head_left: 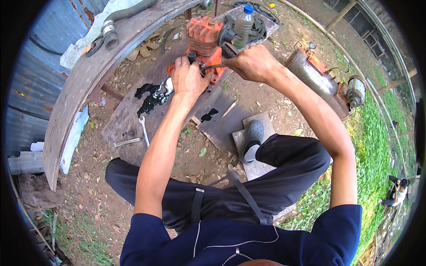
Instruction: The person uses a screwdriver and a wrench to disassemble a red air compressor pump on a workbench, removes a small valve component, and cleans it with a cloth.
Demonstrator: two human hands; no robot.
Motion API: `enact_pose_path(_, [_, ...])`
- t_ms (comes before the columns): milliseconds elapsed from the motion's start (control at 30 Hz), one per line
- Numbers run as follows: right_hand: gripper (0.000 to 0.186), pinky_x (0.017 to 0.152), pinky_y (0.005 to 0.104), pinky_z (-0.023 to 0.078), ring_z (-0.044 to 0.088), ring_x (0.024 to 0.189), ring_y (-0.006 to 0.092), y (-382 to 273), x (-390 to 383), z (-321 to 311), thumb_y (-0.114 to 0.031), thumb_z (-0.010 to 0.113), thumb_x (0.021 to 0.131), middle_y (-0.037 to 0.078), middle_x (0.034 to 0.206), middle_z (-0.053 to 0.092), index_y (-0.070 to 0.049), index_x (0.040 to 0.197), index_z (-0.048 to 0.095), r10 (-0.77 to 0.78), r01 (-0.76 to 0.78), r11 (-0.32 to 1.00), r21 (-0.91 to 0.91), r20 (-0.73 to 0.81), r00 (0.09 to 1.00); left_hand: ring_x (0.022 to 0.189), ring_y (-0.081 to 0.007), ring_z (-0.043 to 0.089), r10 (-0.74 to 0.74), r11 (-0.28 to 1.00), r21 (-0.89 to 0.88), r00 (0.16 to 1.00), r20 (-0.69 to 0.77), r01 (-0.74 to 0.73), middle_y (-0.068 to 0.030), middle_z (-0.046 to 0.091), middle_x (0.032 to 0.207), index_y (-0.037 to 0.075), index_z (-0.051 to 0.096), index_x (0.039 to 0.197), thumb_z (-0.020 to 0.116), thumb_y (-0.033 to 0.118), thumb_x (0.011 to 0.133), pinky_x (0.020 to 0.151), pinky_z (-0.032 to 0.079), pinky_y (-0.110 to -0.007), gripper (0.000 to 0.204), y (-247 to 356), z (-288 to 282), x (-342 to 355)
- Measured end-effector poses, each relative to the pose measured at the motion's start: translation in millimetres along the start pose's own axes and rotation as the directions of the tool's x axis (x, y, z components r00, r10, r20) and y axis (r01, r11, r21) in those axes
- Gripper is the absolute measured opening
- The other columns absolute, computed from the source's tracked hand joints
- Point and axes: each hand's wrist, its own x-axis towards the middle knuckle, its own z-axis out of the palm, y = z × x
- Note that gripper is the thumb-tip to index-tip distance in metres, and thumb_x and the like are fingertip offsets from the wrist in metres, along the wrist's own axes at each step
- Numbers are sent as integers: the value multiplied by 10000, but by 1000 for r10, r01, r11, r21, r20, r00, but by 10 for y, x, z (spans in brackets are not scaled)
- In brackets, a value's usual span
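Note:
My left hand has its fingers curled over the lower housing of an orange, finned compressor pump, beside a short dark cylinder. My right hand grips a metal tool, probably a wrench, that reaches into the housing beside my left fingers; its working end is partly hidden. A black oily spill spreads over the board below the pump. A spanner and another metal tool lie lower on that board.
A plastic bottle stands behind the pump. A rusty tank with a gauge lies right. A curved plank bench with a hose runs along the left. Another person is at the far right, beside grass.

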Motion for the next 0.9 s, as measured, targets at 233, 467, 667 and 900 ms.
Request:
enact_pose_path(233, [175, 576, 444, 532, 688, 688, 308, -82, 228, -87, -182, 559, 855, 119, 696, 663, -202, 969, 690, 7, -4, 999, -42, 77, 997, 1106, -319, 523, -52, 996, 69, 998, -39, 55, -172, 578, 1058, 45, 715, 857, 731, 334, 736, 867, 465, -485, 313, 48, 60, -9])
enact_pose_path(467, [130, 599, 436, 545, 696, 713, 317, -25, 364, -169, -171, 587, 820, 134, 725, 679, -136, 840, 710, 41, -34, 997, -64, 112, 993, 1132, -304, 506, -98, 985, 139, 995, -10, 99, -152, 581, 1080, 65, 739, 878, 709, 336, 746, 894, 404, -522, 303, 90, 64, 17])
enact_pose_path(667, [143, 686, 397, 566, 726, 819, 272, -379, 399, -369, -157, 636, 773, 141, 827, 727, -79, 825, 744, 224, -227, 974, 16, 109, 968, 1144, -290, 485, -165, 961, 230, 986, 28, 154, -143, 587, 1104, 46, 756, 832, 681, 272, 743, 927, 317, -529, 254, 185, 48, 70])
enact_pose_path(900, [137, 641, 398, 568, 727, 788, 282, -432, 232, -253, -150, 621, 786, 140, 835, 726, -84, 821, 736, 329, -343, 931, 122, 124, 936, 1200, -310, 467, -204, 962, 182, 979, -29, 206, -162, 577, 1140, 60, 753, 839, 693, 248, 729, 961, 305, -557, 227, 175, 138, 40])
